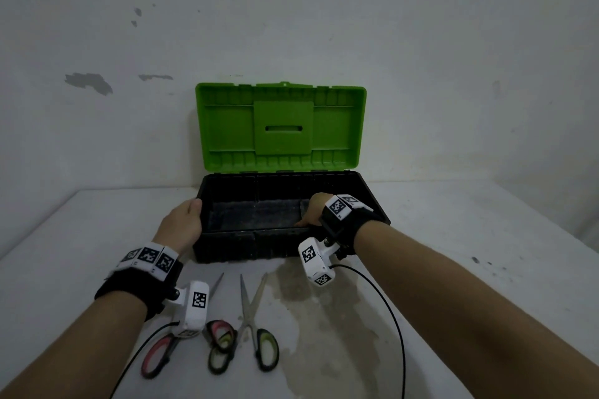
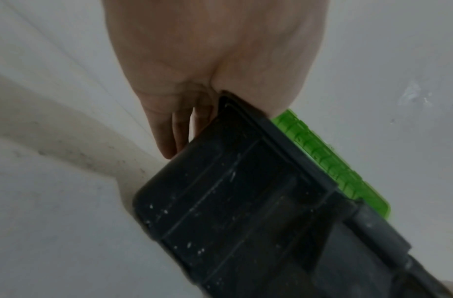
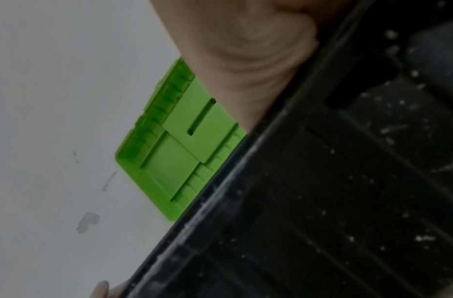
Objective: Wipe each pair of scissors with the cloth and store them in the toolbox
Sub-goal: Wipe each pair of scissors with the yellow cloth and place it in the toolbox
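The toolbox [image 1: 227, 244] stands open on the table, with a black base and its green lid [image 1: 282, 126] upright against the wall. My left hand [image 1: 184, 220] grips the box's left end; its fingers [image 2: 169, 133] run down the outside wall. My right hand [image 1: 314, 210] reaches over the front rim at the right, and its fingers are hidden inside. A grey rough patch [image 1: 259, 214] covers the box floor; I cannot tell whether it is the cloth. Two pairs of scissors lie open in front, handles overlapping: red-handled [image 1: 155, 356] and green-handled [image 1: 267, 350].
A damp stain [image 1: 308, 317] spreads over the white table [image 1: 453, 236] right of the scissors. Black cables [image 1: 398, 334] trail from both wrist cameras across the near table. The wall [image 1: 97, 42] stands directly behind the lid. The table's right edge runs diagonally at far right.
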A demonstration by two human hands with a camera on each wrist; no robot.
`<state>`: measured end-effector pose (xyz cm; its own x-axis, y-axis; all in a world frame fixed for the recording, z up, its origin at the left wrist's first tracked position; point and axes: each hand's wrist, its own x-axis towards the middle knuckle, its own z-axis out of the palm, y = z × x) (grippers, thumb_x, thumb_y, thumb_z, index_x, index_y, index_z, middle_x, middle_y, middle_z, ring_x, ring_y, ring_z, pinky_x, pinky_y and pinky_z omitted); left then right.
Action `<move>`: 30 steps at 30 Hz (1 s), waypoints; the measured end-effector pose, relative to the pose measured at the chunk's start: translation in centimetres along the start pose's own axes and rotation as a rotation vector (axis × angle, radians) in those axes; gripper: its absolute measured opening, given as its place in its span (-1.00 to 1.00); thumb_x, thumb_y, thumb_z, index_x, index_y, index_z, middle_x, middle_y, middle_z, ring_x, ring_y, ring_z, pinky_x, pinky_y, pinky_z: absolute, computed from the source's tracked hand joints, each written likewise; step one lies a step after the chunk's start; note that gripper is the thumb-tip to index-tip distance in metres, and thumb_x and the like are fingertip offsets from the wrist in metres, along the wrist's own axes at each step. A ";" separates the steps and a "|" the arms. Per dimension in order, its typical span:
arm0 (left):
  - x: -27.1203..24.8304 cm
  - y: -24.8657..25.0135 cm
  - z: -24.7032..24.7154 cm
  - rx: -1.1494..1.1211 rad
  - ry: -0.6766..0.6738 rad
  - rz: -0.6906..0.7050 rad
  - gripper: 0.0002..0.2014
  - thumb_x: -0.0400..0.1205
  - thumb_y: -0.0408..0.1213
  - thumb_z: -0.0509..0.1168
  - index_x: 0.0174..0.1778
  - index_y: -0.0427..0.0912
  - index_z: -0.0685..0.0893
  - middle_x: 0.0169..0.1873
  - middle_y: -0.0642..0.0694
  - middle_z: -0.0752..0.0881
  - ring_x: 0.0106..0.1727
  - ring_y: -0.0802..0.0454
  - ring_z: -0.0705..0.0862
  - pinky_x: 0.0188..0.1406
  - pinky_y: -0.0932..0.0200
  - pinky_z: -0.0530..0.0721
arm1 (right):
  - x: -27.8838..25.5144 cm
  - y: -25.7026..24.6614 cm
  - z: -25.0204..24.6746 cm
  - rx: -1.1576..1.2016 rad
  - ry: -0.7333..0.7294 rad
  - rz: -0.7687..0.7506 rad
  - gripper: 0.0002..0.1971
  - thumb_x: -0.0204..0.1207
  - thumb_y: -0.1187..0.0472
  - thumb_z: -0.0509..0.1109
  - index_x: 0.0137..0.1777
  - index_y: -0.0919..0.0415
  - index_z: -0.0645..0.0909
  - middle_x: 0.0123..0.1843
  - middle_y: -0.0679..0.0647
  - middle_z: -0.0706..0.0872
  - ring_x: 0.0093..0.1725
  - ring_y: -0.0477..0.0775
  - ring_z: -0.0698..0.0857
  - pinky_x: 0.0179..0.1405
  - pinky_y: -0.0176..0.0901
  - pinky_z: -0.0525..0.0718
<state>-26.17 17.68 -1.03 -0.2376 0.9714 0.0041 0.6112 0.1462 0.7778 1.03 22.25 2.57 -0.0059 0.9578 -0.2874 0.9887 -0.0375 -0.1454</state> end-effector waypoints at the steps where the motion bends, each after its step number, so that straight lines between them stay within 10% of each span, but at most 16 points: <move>1: -0.1 0.1 0.0 0.001 -0.002 -0.003 -0.53 0.84 -0.08 -0.09 0.32 -0.28 0.62 0.37 -0.36 0.63 0.37 -0.30 0.58 0.47 -0.15 0.47 | 0.2 0.0 0.2 -0.028 0.003 0.022 -0.50 0.30 -0.26 0.59 -0.33 0.23 0.64 -0.01 0.36 0.78 0.05 0.43 0.72 0.16 0.35 0.69; 5: -1.1 1.0 -0.3 0.013 0.009 0.011 -0.54 0.85 -0.09 -0.08 0.26 -0.32 0.64 0.33 -0.38 0.65 0.33 -0.28 0.60 0.32 -0.05 0.48 | -1.7 0.7 -0.2 0.151 -0.032 -0.026 -0.53 0.49 0.01 0.52 0.28 0.32 0.68 0.08 0.18 0.65 0.05 0.14 0.56 0.04 -0.08 0.57; 11: -4.3 2.6 -1.2 0.034 0.046 0.052 -0.46 0.82 -0.03 0.06 0.63 -0.30 0.41 0.58 -0.35 0.47 0.58 -0.28 0.44 0.54 -0.07 0.36 | -5.0 1.1 -1.0 0.254 0.171 0.033 -0.67 0.55 -0.04 0.42 -0.10 0.27 0.59 -0.13 0.17 0.65 -0.21 0.21 0.66 -0.17 -0.07 0.65; 15: -7.6 3.5 -1.3 0.157 0.113 0.070 -0.47 0.80 0.00 0.09 0.65 -0.19 0.39 0.56 -0.44 0.40 0.60 -0.35 0.31 0.58 -0.10 0.24 | -9.4 2.5 -1.4 0.251 0.410 -0.029 -0.66 0.56 -0.09 0.34 0.08 0.17 0.69 0.16 0.17 0.67 0.11 0.26 0.66 0.20 0.12 0.63; 21: -13.6 3.7 1.3 0.278 0.048 0.184 -0.58 0.73 -0.08 0.26 0.47 -0.18 0.55 0.34 -0.29 0.62 0.37 -0.31 0.54 0.39 -0.08 0.48 | -18.4 7.3 0.8 0.352 0.545 -0.105 -0.76 0.53 -0.12 0.33 -0.11 0.01 0.70 0.07 0.14 0.69 0.09 0.25 0.67 0.09 0.10 0.68; 30: -21.1 3.6 4.1 0.599 -0.125 0.213 -0.90 0.71 -0.13 0.28 0.03 -0.01 0.67 0.18 -0.12 0.73 0.21 -0.17 0.65 0.27 -0.08 0.57 | -26.5 16.5 6.9 0.323 0.488 0.053 -0.70 0.55 -0.08 0.33 0.11 0.07 0.72 0.18 0.16 0.69 0.14 0.24 0.67 0.13 0.10 0.68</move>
<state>-15.88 -1.55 -0.87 0.0031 0.9998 0.0185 0.9592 -0.0082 0.2826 16.44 -5.71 1.29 0.1881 0.9697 0.1556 0.8893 -0.1010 -0.4461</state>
